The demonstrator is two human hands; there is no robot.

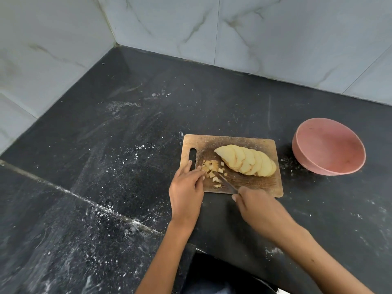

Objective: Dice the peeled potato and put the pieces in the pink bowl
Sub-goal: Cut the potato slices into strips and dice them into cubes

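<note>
Dark speckled desk (131, 145) across most of the frame, dusted with white specks and smears, met by pale marble-look wall tiles (254, 28) along the top and upper left. Wooden cutting board (256, 183) a little right of centre, with a slot handle at its left end. On the board's upper right part, fanned potato slices (247, 160), overlapping one another in a slanted row. To the lower left of that row, on the board, a small scatter of diced potato pieces (212, 171), some loose, some bunched together.

Left hand (186, 189) at the board's left edge, fingers curled down onto the bunched pieces and holding them in place; fingertips partly hiding what lies under them. Right hand (258, 206) at the board's lower edge, clenched around the handle of a knife (228, 183); handle hidden inside the grip, thin blade slanting up and left toward the diced pieces, tip just beside them. Whether the blade edge touches the board cannot be told.

Pink bowl (328, 146) at the right of the frame, standing on the desk just beside the board's right end, apart from it, showing no potato inside. Both forearms entering from the bottom edge of the frame.
</note>
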